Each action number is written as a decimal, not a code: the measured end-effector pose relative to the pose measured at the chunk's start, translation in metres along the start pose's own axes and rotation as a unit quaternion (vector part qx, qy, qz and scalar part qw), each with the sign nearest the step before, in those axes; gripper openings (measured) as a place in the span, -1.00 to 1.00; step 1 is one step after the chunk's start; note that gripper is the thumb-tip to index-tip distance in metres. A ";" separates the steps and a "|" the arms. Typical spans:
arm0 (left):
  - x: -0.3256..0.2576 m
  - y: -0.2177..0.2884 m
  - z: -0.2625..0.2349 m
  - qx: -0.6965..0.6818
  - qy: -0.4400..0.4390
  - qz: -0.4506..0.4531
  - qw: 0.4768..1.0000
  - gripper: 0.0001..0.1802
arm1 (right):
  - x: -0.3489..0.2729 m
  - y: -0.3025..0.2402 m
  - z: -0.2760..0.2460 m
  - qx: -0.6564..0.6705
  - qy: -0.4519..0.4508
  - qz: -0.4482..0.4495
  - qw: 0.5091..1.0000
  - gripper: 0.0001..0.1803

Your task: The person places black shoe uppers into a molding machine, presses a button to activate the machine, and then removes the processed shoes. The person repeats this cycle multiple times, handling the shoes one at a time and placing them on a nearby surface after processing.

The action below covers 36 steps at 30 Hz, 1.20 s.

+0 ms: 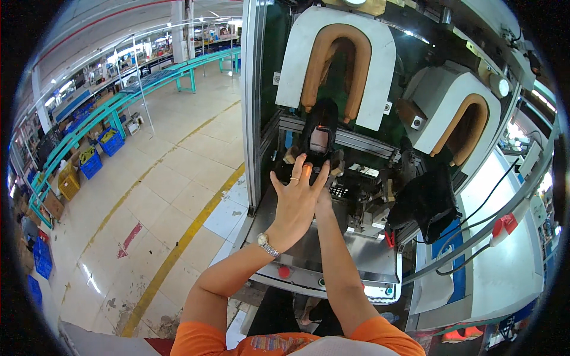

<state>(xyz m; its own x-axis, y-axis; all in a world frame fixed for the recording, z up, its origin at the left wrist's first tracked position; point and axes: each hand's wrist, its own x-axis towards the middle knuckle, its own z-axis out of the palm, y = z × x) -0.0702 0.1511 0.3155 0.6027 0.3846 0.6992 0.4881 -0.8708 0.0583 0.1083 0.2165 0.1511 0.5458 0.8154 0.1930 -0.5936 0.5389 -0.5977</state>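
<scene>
My left hand reaches forward over the machine, fingers spread, with a ring on one finger and a watch at the wrist. Its fingertips are at the near end of a black shoe upper, which stands below a padded U-shaped clamp; whether they press on it I cannot tell. Most of my right hand is hidden behind the left, so its fingers do not show. To the right, a black boot-like upper hangs at a second station, below another padded U-shaped clamp.
Along the machine's front edge are a red button and a green button. A metal shelf lies under my forearms. A red switch sits on the curved rail at right. Blue crates stand by a green conveyor.
</scene>
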 end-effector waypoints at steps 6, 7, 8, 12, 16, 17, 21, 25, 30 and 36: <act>-0.002 -0.007 0.000 0.000 -0.018 -0.001 1.000 -0.39 | 0.003 0.008 0.004 0.036 0.031 0.039 0.998 -0.67; -0.003 -0.008 0.001 0.001 -0.018 0.001 1.000 -0.38 | 0.003 0.013 -0.003 0.014 0.024 0.027 0.999 -0.68; -0.001 -0.005 0.000 -0.003 -0.016 0.008 1.000 -0.38 | 0.006 0.012 -0.013 0.011 0.021 0.026 0.999 -0.68; -0.001 -0.004 0.001 -0.014 -0.022 0.010 1.000 -0.37 | 0.014 0.015 -0.032 0.045 0.031 0.071 0.996 -0.70; -0.002 -0.007 0.002 -0.012 -0.014 0.009 1.000 -0.38 | 0.014 0.014 -0.021 0.036 0.062 0.090 0.993 -0.71; -0.002 -0.007 0.000 -0.008 -0.013 0.010 1.000 -0.39 | 0.014 0.015 -0.021 0.040 0.066 0.093 0.993 -0.72; 0.000 -0.002 0.002 -0.011 0.001 0.019 1.000 -0.38 | 0.024 0.016 -0.035 0.027 0.090 0.124 0.988 -0.72; 0.002 -0.005 0.006 -0.001 0.027 0.028 0.999 -0.36 | -0.006 0.030 -0.024 -0.114 0.106 0.101 0.983 -0.68; -0.005 -0.013 0.005 0.006 0.027 0.032 0.999 -0.39 | -0.162 0.096 0.048 -0.502 -0.072 -0.130 0.852 -0.59; -0.006 -0.006 0.013 0.018 0.052 0.046 0.997 -0.41 | -0.221 0.139 -0.015 -0.755 -0.346 -0.238 0.504 -0.74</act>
<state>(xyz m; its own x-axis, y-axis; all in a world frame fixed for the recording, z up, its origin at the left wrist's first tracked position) -0.0683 0.1579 0.3014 0.5784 0.2691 0.7701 0.4572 -0.8888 -0.0329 -0.0859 0.1085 0.0134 -0.2328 0.8293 0.5080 0.9184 0.3593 -0.1656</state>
